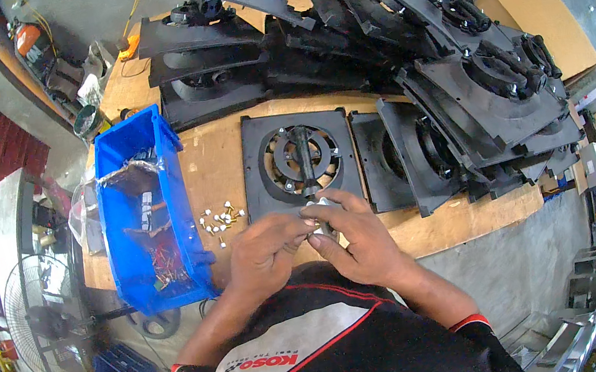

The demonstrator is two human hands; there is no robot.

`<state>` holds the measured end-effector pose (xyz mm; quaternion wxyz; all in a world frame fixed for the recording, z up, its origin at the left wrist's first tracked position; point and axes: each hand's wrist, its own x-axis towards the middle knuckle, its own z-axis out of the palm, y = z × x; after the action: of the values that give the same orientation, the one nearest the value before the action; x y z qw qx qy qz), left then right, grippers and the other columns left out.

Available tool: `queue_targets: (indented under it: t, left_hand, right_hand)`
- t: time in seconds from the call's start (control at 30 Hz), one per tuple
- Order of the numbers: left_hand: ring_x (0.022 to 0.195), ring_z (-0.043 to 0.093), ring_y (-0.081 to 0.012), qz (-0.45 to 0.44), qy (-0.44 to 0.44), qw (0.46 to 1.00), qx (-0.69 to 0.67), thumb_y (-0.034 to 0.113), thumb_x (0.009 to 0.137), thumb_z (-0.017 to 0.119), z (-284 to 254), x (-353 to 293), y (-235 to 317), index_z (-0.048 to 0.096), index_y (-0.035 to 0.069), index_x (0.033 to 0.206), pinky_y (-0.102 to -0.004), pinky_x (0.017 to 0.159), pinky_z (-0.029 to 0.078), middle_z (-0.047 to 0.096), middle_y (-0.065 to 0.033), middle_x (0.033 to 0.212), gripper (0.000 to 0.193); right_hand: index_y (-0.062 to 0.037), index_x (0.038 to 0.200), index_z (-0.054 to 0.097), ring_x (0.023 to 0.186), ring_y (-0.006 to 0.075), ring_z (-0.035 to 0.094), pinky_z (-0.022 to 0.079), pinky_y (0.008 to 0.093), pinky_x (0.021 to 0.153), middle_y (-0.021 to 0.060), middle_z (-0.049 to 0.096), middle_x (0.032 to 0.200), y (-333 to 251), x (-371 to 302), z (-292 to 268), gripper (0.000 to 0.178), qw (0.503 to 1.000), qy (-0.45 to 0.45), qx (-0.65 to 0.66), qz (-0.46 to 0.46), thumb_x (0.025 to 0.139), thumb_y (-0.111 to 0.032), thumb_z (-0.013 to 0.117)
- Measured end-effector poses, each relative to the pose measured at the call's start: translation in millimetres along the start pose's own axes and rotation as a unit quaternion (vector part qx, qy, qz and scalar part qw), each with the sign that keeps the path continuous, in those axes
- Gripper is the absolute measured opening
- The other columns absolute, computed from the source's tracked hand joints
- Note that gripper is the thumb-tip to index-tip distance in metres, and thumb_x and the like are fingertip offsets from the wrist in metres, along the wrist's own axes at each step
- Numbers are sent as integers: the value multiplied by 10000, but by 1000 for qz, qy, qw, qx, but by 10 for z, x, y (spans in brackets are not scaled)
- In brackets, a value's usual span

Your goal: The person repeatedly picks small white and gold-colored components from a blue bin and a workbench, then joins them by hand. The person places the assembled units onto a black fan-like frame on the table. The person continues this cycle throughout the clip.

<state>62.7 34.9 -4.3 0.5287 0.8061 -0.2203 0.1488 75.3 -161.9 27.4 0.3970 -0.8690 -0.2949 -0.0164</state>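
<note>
A square black plate (256,165) with a round opening lies on the wooden table in front of me. A black ring burner (279,159) sits in its opening, with a thick black tube (304,156) running toward me. Close to the tube's near end, my right hand (359,237) is closed around a small silver metal fitting (325,229). The fingertips of my left hand (268,250) are pinched together against that fitting; whatever they grip is too small to make out. Several small brass-and-white pieces (222,217) are scattered on the table left of the plate.
Left of the plate stands a blue bin (186,202) with bagged small parts. Black plates with burners (213,83) are piled along the back, and a leaning stack (486,104) rises at the right. A cardboard sheet (538,15) stands behind it; a fan (41,320) is at left.
</note>
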Motion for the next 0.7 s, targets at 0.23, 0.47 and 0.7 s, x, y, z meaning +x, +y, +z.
queue_targets:
  t: [0.23,0.47,0.7]
  left_hand:
    - [827,694,-291,-35,6,999,29,51,866,651,34,59,48,726,59,989,-378,739,543,717,-133,905,144]
    - [840,691,-312,-36,-10,999,26,31,851,643,-1,130,74,712,38,983,-384,752,539,712,-143,922,149]
    - [849,669,-182,-175,-19,939,-296,50,932,643,-22,13,-134,691,9,1058,-302,749,529,704,-106,977,141]
  right_hand:
    - [-26,1207,624,1205,402,536,440,473,993,180,653,1157,40,81,-9,343,999,-6,-31,-4,889,-147,670]
    - [-9,1180,634,1179,410,549,452,473,974,179,662,1142,110,96,5,326,1000,6,-23,-8,888,-151,662]
    - [-18,1238,619,1203,419,523,417,496,1001,203,644,1179,13,94,-11,391,999,8,28,-13,903,-220,639]
